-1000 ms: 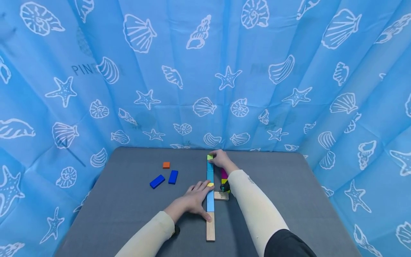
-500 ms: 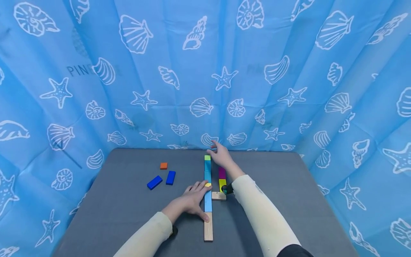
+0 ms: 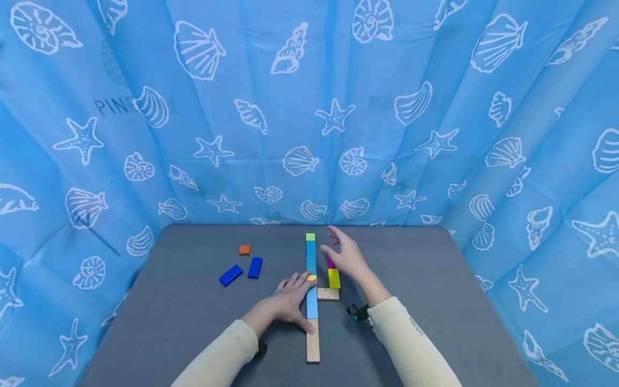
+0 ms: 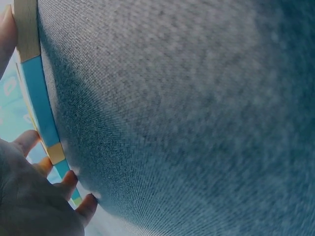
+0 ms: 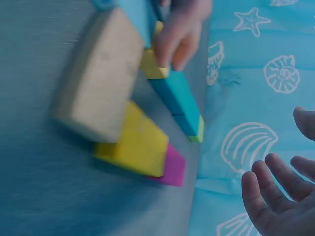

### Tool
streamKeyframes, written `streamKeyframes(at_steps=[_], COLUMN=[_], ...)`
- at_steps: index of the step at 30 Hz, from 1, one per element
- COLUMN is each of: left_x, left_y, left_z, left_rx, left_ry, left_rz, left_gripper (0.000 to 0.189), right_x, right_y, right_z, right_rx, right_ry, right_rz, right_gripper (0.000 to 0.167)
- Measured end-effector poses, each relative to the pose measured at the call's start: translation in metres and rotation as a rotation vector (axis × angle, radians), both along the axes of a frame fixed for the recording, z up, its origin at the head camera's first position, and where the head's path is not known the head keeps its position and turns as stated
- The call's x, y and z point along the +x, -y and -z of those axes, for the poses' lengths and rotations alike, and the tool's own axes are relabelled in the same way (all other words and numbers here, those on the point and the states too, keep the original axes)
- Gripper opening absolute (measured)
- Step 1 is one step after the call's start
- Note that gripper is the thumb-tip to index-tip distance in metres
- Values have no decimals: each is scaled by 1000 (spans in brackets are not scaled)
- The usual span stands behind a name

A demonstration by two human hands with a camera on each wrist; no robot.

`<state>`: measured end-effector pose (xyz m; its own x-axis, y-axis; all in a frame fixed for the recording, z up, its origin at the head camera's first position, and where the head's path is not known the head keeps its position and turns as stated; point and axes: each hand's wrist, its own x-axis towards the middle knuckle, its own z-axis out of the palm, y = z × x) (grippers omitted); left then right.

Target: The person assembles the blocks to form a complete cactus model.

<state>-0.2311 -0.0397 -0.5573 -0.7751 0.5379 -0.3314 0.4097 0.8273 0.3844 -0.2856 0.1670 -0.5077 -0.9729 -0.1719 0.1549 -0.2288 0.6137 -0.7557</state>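
A straight row of blocks runs away from me: a plain wooden block (image 3: 313,348), a light blue block (image 3: 311,306), a small yellow block, two darker blue blocks (image 3: 310,249) and a small green block (image 3: 310,236) at the far end. My left hand (image 3: 288,302) rests along the row, thumb on the wooden block and fingers spread near the small yellow one. Holding nothing, my right hand (image 3: 351,259) hovers right of the row with fingers extended. It partly hides a magenta block (image 5: 174,166). A larger yellow block (image 3: 334,279) adjoins that, and a wooden block (image 3: 329,294) juts from the row.
Two dark blue blocks (image 3: 255,267) and a small orange block (image 3: 244,250) lie loose to the left on the grey table (image 3: 193,322). Behind the table's far edge hangs a blue curtain (image 3: 271,129) with white shell prints.
My right hand has let go of the green block at the row's far end and drawn back toward the right and nearer me. The left hand stays on the row.
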Motion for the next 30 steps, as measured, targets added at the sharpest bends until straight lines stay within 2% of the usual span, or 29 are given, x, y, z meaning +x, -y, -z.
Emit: streamKeyframes(at_steps=[4, 11, 16, 20, 25, 30], left_x=[1, 3, 2, 1, 2, 4], left_y=[0, 0, 0, 0, 1, 1], left_z=[-2, -5, -6, -3, -1, -3], left_rx=[13, 16, 9, 2, -8, -15], left_ry=[1, 6, 9, 4, -17, -32], left_rz=[-1, 2, -4, -2, 17, 35], left_gripper=[122, 122, 123, 124, 123, 121], right_x=[14, 31, 35, 38, 39, 40], right_y=[-7, -17, -25, -32, -34, -34], right_z=[12, 28, 38, 46, 54, 55], right_rx=[0, 64, 149, 202, 229, 261], right_ry=[-12, 8, 14, 65, 96, 104], right_rz=[-1, -9, -81, -153, -189, -186], right_gripper=[62, 69, 79, 85, 81, 74])
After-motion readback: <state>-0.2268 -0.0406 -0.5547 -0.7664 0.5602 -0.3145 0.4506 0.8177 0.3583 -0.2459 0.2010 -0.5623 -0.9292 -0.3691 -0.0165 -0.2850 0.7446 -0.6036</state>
